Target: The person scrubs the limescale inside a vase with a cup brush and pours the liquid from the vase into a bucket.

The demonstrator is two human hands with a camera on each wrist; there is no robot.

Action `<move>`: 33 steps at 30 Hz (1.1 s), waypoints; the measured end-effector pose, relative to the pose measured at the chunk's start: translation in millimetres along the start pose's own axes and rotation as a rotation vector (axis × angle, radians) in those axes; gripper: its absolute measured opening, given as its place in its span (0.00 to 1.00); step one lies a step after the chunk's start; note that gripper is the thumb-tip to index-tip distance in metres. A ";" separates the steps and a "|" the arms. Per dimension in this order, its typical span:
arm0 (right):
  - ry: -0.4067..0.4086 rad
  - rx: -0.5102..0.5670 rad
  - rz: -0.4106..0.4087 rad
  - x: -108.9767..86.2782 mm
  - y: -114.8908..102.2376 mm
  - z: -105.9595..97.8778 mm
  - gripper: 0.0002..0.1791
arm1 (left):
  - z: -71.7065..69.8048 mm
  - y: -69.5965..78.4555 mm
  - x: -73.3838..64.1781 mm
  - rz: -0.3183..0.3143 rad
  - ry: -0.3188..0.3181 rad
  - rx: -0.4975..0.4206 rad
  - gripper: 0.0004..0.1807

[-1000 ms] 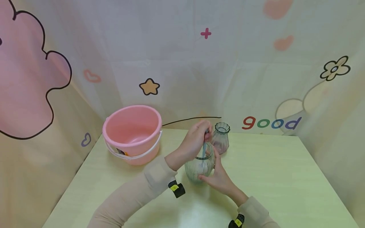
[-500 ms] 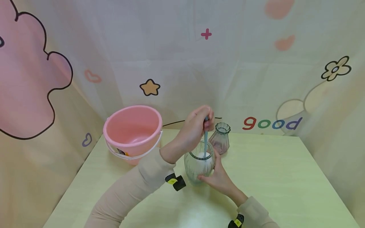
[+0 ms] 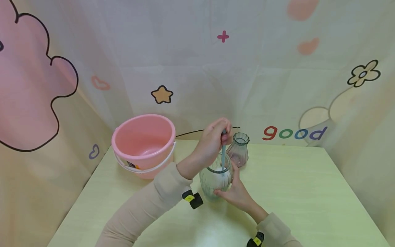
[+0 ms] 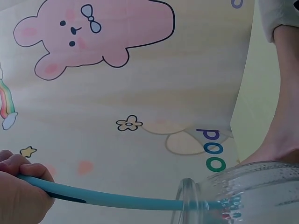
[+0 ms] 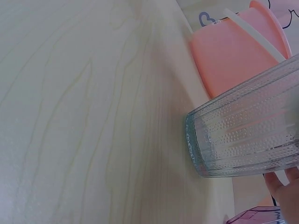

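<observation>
Head view: nearest the camera, two beige sleeves [image 3: 132, 209] reach in from the lower edge, each with a black wrist device [image 3: 192, 199] at the cuff. Beyond them the right hand [image 3: 239, 195] clasps a clear ribbed glass jar [image 3: 211, 183] from its right side, thumb on the near wall and fingers round the farther one. The jar stands mouth up over a pale table [image 3: 293, 185]; whether its base touches the wood I cannot tell. Above the mouth, the left hand [image 3: 213, 139] is closed round a blue-handled tool [image 3: 223, 156], which runs down into the jar; a whitish mass, unclear through the glass, shows about its lower end. A pink bucket [image 3: 158, 162] with a white handle stands to the left. Just behind the jar, rightward, is a pinkish glass vase [image 3: 238, 154]. Farthest back hangs a printed curtain [image 3: 185, 51], lettered "good"
</observation>
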State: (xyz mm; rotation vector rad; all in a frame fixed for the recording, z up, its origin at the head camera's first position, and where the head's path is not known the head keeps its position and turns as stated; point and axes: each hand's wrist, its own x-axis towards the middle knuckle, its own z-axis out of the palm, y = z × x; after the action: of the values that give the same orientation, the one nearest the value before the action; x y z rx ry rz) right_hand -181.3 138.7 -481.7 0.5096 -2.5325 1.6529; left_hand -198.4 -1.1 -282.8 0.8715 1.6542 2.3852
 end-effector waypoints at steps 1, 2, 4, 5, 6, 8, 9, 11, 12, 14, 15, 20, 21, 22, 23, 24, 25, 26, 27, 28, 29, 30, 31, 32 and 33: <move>0.000 -0.002 -0.005 -0.1 -0.1 -0.1 0.62 | -0.6 -1.3 -0.1 0.005 0.001 0.000 0.14; 0.001 -0.003 -0.008 -0.1 -0.2 -0.1 0.62 | -1.3 -2.7 -0.3 0.010 0.002 0.002 0.13; 0.005 -0.004 -0.009 -0.3 -0.4 0.1 0.62 | -2.4 -5.3 -1.0 0.016 0.001 0.007 0.13; 0.006 -0.003 -0.009 -0.3 -0.5 0.1 0.62 | -2.9 -7.0 -1.2 0.019 -0.002 0.012 0.13; 0.007 -0.004 -0.010 -0.3 -0.6 0.2 0.62 | -3.4 -8.9 -1.6 0.015 -0.003 0.019 0.13; 0.009 -0.002 -0.009 -0.4 -0.6 0.5 0.62 | -4.0 -12.8 -2.7 0.003 -0.003 0.032 0.13; 0.009 -0.002 -0.009 -0.5 -0.5 0.6 0.61 | -4.3 -14.9 -3.2 -0.005 -0.003 0.039 0.14; 0.009 -0.002 -0.014 -0.7 0.2 0.8 0.61 | -4.8 -19.1 -4.2 -0.019 0.000 0.051 0.14; 0.009 -0.004 -0.018 -0.8 0.7 1.0 0.61 | -5.1 -21.1 -4.7 -0.025 0.003 0.057 0.14; 0.014 -0.005 -0.024 -0.9 1.6 1.4 0.61 | -6.2 -25.9 -5.0 -0.028 0.006 0.055 0.14; 0.018 -0.006 -0.027 -0.9 1.9 1.7 0.61 | -6.9 -28.8 -5.1 -0.027 0.007 0.057 0.14; 0.048 -0.012 -0.041 -1.1 1.4 3.5 0.63 | -11.2 -46.2 -7.4 -0.066 0.013 0.086 0.14; 0.054 -0.014 -0.044 -1.2 0.8 4.1 0.63 | -12.1 -49.7 -8.1 -0.085 0.017 0.096 0.14; 0.059 -0.016 -0.048 -1.3 0.1 4.7 0.63 | -13.1 -53.2 -8.8 -0.104 0.018 0.106 0.13; 0.064 -0.016 -0.053 -1.5 -0.5 5.4 0.62 | -13.9 -56.2 -9.4 -0.122 0.019 0.113 0.13; 0.068 -0.021 -0.054 -1.8 -0.9 6.1 0.62 | -14.5 -58.6 -9.9 -0.135 0.019 0.115 0.13; 0.074 -0.025 -0.056 -1.9 -1.4 6.8 0.62 | -15.0 -60.8 -10.3 -0.143 0.018 0.118 0.14; 0.080 -0.029 -0.055 -2.2 -2.0 7.5 0.62 | -15.3 -62.2 -10.8 -0.147 0.017 0.127 0.14; 0.084 -0.031 -0.052 -2.5 -2.7 8.1 0.62 | -15.7 -63.6 -10.9 -0.151 0.013 0.133 0.14; 0.089 -0.038 -0.052 -2.8 -3.8 8.5 0.62 | -15.8 -64.5 -11.0 -0.150 0.008 0.135 0.14; 0.094 -0.040 -0.051 -3.2 -5.3 8.9 0.62 | -15.8 -64.8 -11.0 -0.148 0.007 0.136 0.14; 0.099 -0.040 -0.048 -3.8 -7.6 9.2 0.63 | -15.6 -64.8 -11.0 -0.148 0.005 0.140 0.15; 0.103 -0.043 -0.054 -4.7 -12.4 9.0 0.62 | -15.5 -65.1 -10.9 -0.151 0.005 0.143 0.15; 0.104 -0.042 -0.057 -5.6 -17.1 8.7 0.62 | -15.3 -65.2 -10.9 -0.156 0.006 0.145 0.15; 0.104 -0.042 -0.060 -6.5 -22.0 8.3 0.61 | -15.2 -65.5 -10.8 -0.161 0.007 0.147 0.15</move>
State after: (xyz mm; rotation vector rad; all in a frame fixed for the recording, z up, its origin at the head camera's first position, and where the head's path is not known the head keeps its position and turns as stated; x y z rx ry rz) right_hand -167.3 124.8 -467.4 0.4773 -2.4477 1.5598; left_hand -212.0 8.2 -348.9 0.7202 1.8460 2.1867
